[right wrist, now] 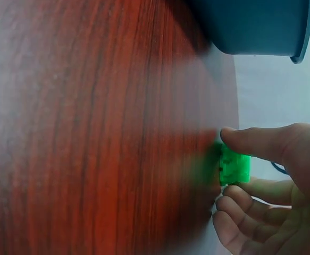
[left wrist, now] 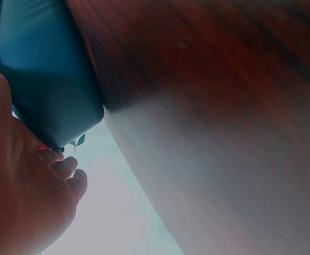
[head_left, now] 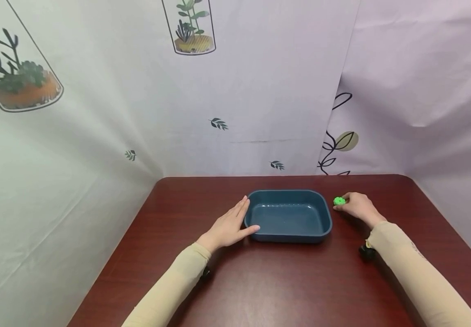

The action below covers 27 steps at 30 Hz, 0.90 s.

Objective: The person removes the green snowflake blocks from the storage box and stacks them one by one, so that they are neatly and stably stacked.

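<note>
A dark blue rectangular dish (head_left: 288,238) with rounded corners stands on the table, its inside bare in the head view. At its left end my left hand (head_left: 228,228) rests against the rim, fingers straight and thumb lying over the near left corner. In the left wrist view that hand touches the dish's side (left wrist: 48,79). To the right of the dish, my right hand (head_left: 360,208) pinches a small bright green piece (head_left: 339,201) with a scalloped edge. The right wrist view has the green piece (right wrist: 234,166) between thumb and fingers, close over the tabletop.
The dark red-brown wooden table (head_left: 284,286) has rounded far corners. Pale fabric (head_left: 260,91) printed with plants hangs behind it and along both sides. A small black device (head_left: 367,252) sits under the right wrist.
</note>
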Each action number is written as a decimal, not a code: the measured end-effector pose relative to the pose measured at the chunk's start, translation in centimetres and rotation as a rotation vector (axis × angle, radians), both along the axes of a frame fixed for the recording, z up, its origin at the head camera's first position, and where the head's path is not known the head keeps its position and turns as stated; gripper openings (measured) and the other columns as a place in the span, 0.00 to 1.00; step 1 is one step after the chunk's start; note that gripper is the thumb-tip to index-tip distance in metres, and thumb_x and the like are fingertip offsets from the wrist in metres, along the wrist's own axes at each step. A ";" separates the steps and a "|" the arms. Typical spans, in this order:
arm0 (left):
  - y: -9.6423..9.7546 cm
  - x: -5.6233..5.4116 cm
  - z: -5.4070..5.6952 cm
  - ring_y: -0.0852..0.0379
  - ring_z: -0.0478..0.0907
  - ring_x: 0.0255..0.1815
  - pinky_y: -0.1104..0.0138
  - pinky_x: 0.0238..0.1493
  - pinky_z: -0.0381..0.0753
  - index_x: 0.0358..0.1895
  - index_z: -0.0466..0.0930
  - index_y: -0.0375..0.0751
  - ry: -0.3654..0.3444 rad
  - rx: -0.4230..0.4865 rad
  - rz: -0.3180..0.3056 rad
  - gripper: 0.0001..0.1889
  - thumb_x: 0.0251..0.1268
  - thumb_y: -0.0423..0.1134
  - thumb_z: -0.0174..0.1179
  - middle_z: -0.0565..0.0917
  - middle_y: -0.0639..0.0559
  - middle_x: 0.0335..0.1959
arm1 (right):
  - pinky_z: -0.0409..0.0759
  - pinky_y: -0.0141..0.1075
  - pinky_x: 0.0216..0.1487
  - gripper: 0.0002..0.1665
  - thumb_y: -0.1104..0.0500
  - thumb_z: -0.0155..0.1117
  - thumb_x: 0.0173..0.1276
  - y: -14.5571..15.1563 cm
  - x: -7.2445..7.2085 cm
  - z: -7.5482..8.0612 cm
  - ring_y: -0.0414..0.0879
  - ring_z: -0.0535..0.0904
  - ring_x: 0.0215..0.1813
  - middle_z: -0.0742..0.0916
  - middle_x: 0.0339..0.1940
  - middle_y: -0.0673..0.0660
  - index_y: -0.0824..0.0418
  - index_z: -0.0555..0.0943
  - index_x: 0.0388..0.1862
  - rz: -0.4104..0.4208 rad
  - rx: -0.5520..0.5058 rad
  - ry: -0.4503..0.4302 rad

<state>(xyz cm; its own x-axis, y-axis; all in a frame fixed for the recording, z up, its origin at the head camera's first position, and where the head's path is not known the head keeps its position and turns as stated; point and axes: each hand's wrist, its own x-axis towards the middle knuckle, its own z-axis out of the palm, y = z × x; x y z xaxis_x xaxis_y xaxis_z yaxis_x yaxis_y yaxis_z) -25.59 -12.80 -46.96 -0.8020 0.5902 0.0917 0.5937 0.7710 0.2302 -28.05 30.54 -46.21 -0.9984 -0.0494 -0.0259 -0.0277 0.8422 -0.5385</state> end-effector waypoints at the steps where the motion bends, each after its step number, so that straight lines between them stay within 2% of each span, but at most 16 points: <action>1: 0.0 0.0 0.0 0.54 0.42 0.83 0.59 0.79 0.51 0.82 0.40 0.39 -0.002 -0.002 0.001 0.52 0.70 0.75 0.40 0.41 0.47 0.83 | 0.80 0.56 0.47 0.37 0.51 0.72 0.65 0.0 0.0 0.0 0.63 0.79 0.44 0.83 0.47 0.75 0.83 0.75 0.56 -0.001 0.000 0.001; 8: 0.0 0.2 -0.2 0.53 0.42 0.83 0.59 0.78 0.51 0.82 0.40 0.39 -0.008 -0.008 0.001 0.52 0.70 0.75 0.40 0.42 0.46 0.83 | 0.80 0.53 0.44 0.33 0.53 0.72 0.63 0.1 0.0 -0.3 0.60 0.78 0.40 0.84 0.42 0.71 0.82 0.78 0.51 -0.002 0.004 0.016; 17: 0.0 0.2 0.0 0.56 0.42 0.82 0.59 0.78 0.52 0.82 0.41 0.39 0.000 0.001 0.004 0.52 0.70 0.75 0.41 0.42 0.47 0.83 | 0.80 0.54 0.44 0.31 0.54 0.71 0.63 0.1 -0.1 -0.4 0.59 0.79 0.40 0.85 0.41 0.71 0.82 0.79 0.49 0.005 0.003 0.028; 22: 0.0 0.2 -0.1 0.55 0.41 0.82 0.60 0.78 0.51 0.82 0.41 0.39 -0.003 -0.008 0.002 0.52 0.70 0.75 0.41 0.42 0.47 0.83 | 0.80 0.54 0.44 0.31 0.54 0.71 0.63 0.2 -0.1 -0.5 0.60 0.79 0.40 0.85 0.40 0.71 0.82 0.78 0.49 0.016 0.005 0.036; 27: 0.1 0.1 -0.2 0.55 0.42 0.83 0.59 0.79 0.50 0.82 0.41 0.38 0.000 -0.010 0.002 0.52 0.70 0.74 0.41 0.43 0.46 0.83 | 0.80 0.56 0.47 0.35 0.53 0.72 0.63 0.3 0.0 -0.6 0.62 0.79 0.43 0.83 0.44 0.74 0.84 0.76 0.53 0.017 0.002 0.033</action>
<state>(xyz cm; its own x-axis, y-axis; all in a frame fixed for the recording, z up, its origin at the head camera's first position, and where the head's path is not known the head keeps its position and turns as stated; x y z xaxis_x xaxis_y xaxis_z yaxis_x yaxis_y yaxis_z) -25.50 -12.73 -47.16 -0.8034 0.5892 0.0853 0.5918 0.7748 0.2223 -28.01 30.81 -46.82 -0.9978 -0.0659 0.0069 -0.0593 0.8424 -0.5356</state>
